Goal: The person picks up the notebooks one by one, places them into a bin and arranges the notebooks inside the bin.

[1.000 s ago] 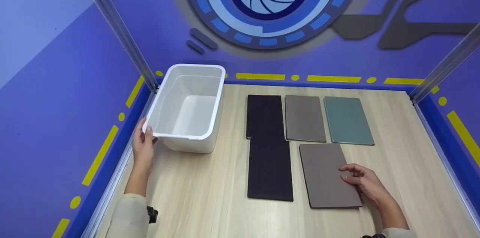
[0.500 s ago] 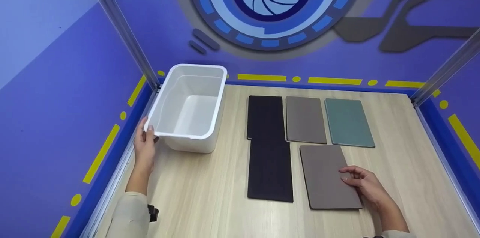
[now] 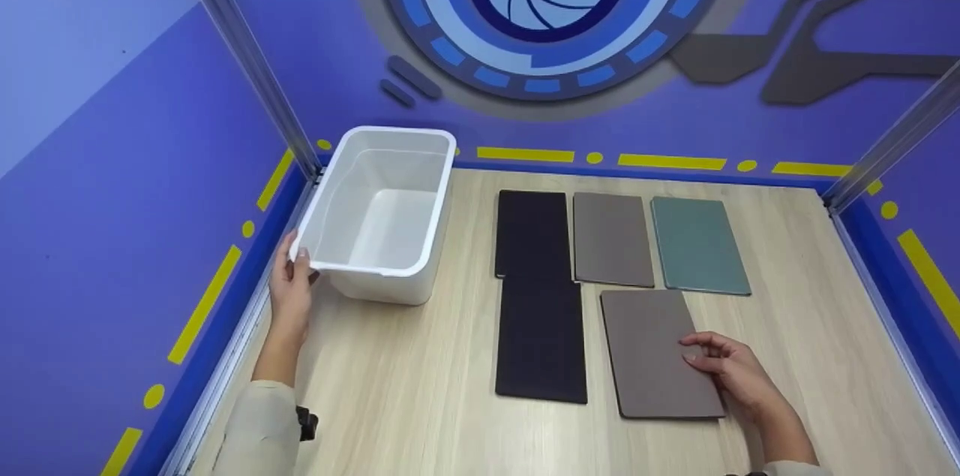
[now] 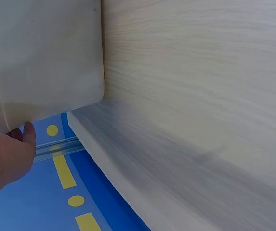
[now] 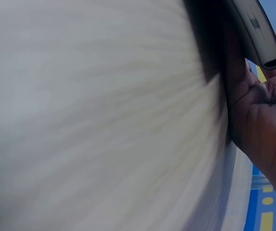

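Note:
My left hand (image 3: pixel 290 296) grips the near left corner of a white plastic bin (image 3: pixel 386 288), thumb over the rim. In the left wrist view, the fingers lie at the edge of the bin's wall (image 4: pixel 41 57). At the front right, my right hand (image 3: pixel 742 375) holds the right edge of a taupe notebook (image 3: pixel 652 352), with thumb and fingertip on its cover. The right wrist view shows the notebook's page edge (image 5: pixel 260 36) between parts of the hand, with a shadow below it. The bin is upright with nothing inside.
Left of the held notebook lies a black notebook (image 3: pixel 540 341), its top meeting another black notebook (image 3: pixel 532 232). A second taupe notebook (image 3: pixel 613 239) and a green notebook (image 3: pixel 700 245) complete the back row. Blue panels (image 3: pixel 510 119) enclose the wooden table (image 3: pixel 420 386).
The view has shifted slightly. Both hands keep their places on the bin and the taupe notebook, and nothing else has visibly moved.

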### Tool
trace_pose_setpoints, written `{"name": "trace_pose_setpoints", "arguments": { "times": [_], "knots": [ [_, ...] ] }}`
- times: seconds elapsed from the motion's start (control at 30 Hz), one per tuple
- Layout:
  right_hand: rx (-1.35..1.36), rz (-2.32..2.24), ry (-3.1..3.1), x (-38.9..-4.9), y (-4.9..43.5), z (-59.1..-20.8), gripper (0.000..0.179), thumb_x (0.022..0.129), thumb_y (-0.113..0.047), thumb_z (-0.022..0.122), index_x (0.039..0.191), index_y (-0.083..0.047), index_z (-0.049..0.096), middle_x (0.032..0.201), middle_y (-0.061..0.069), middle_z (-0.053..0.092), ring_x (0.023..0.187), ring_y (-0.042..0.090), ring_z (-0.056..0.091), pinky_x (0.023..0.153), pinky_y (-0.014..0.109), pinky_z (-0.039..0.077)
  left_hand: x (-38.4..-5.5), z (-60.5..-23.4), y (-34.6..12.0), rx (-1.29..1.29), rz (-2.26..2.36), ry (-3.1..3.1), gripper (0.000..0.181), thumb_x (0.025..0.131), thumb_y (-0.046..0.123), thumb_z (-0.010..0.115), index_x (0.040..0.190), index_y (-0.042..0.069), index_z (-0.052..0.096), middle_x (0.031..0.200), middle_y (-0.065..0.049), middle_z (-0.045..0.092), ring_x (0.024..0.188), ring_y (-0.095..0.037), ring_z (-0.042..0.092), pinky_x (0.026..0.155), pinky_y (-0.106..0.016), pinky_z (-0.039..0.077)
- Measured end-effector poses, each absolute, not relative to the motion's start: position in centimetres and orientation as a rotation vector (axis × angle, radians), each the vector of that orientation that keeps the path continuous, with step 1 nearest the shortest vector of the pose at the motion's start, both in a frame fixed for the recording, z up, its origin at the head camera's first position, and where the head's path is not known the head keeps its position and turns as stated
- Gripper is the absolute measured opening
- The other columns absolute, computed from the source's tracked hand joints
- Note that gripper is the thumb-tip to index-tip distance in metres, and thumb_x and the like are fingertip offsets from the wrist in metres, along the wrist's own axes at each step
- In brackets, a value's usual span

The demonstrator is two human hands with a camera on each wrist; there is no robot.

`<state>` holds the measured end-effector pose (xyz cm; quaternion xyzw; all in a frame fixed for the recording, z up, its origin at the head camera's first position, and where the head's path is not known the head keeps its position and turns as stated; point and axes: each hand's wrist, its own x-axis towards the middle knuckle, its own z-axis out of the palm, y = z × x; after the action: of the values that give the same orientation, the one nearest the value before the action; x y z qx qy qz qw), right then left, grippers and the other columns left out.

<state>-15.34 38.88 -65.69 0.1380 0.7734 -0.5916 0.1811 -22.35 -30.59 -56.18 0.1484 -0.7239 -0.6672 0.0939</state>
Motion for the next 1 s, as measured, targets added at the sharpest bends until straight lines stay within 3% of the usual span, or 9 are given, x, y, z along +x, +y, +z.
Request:
{"name": "trace_pose_setpoints", "arguments": {
  "times": [0.2, 0.63, 0.83, 1.0],
  "knots": [
    [0.397, -1.69, 2.176, -15.31, 38.85, -65.66, 0.034, 0.099, -0.012, 0.073, 0.131, -0.006, 0.07, 0.103, -0.01, 0.068, 0.098, 0.008, 0.052, 0.086, 0.024, 0.049, -22.44, -56.21, -30.57, 0.442, -1.994, -2.14, 0.059, 0.116, 0.037, 0.039, 0.172, 0.029, 0.021, 0.174, -0.007, 0.031, 0.154, -0.028, 0.041, 0.128, -0.05, 0.035],
    [0.391, -1.685, 2.174, -15.15, 38.85, -65.75, 0.035, 0.099, -0.012, 0.072, 0.133, -0.005, 0.069, 0.11, -0.012, 0.067, 0.101, 0.008, 0.053, 0.087, 0.024, 0.05, -22.66, -56.15, -30.5, 0.442, -1.977, -2.157, 0.059, 0.116, 0.039, 0.038, 0.172, 0.03, 0.02, 0.173, -0.007, 0.032, 0.153, -0.027, 0.042, 0.129, -0.049, 0.035],
    [0.383, -1.732, 2.156, -15.26, 38.7, -65.57, 0.032, 0.098, -0.011, 0.073, 0.13, -0.006, 0.071, 0.097, -0.01, 0.062, 0.093, 0.009, 0.051, 0.081, 0.025, 0.05, -22.82, -56.56, -30.54, 0.469, -1.986, -2.19, 0.057, 0.117, 0.038, 0.031, 0.171, 0.037, 0.015, 0.176, -0.007, 0.028, 0.159, -0.029, 0.038, 0.13, -0.05, 0.032],
    [0.366, -1.746, 2.15, -15.36, 38.75, -65.53, 0.031, 0.098, -0.01, 0.073, 0.128, -0.006, 0.071, 0.091, -0.01, 0.06, 0.089, 0.009, 0.05, 0.078, 0.026, 0.049, -22.89, -56.52, -30.55, 0.48, -1.961, -2.209, 0.056, 0.117, 0.037, 0.028, 0.172, 0.036, 0.015, 0.174, -0.011, 0.031, 0.155, -0.035, 0.042, 0.126, -0.056, 0.036]
  ]
}}
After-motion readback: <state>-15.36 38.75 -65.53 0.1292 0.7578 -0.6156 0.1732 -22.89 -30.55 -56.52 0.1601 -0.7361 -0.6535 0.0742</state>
